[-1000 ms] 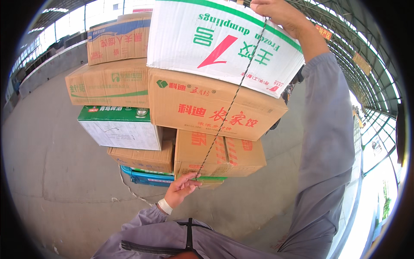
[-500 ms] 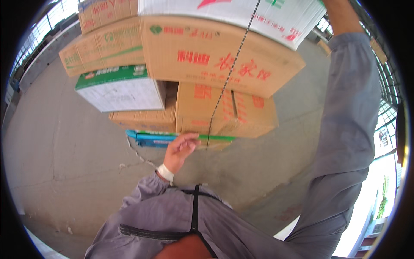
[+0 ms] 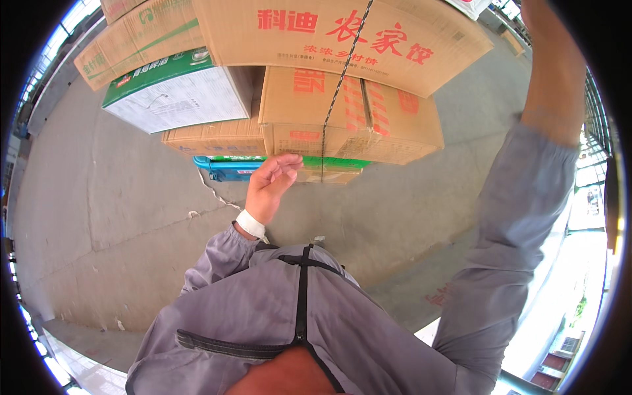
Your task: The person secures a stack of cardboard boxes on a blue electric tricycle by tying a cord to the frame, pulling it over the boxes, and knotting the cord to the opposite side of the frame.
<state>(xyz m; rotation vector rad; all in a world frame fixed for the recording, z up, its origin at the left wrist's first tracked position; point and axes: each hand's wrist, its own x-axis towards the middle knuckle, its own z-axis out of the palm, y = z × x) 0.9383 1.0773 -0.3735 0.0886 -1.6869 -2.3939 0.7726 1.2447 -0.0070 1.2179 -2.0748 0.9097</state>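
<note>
A stack of cartons fills the upper middle. A black-and-white cord (image 3: 334, 99) runs down across a large brown box (image 3: 276, 46) and the lower brown box (image 3: 289, 108). My left hand (image 3: 273, 178), fingers loosely bent with nothing visible in them, is beside the cord at the bottom of the stack, near a blue plastic container (image 3: 234, 172). My right forearm (image 3: 550, 99) reaches up past the stack's right side; that hand is cut off at the top edge, so its grip is hidden.
A green-and-white box (image 3: 174, 99) and another brown carton (image 3: 131, 46) form the stack's left side. Concrete floor (image 3: 118, 237) surrounds it, with a white strip or cord (image 3: 214, 196) lying at the left. Steel-framed structure shows along the rim.
The stack has shifted upward in view. My left hand no longer holds the cord and sits left of it. My right hand, earlier gripping the cord on the top carton, has left the frame.
</note>
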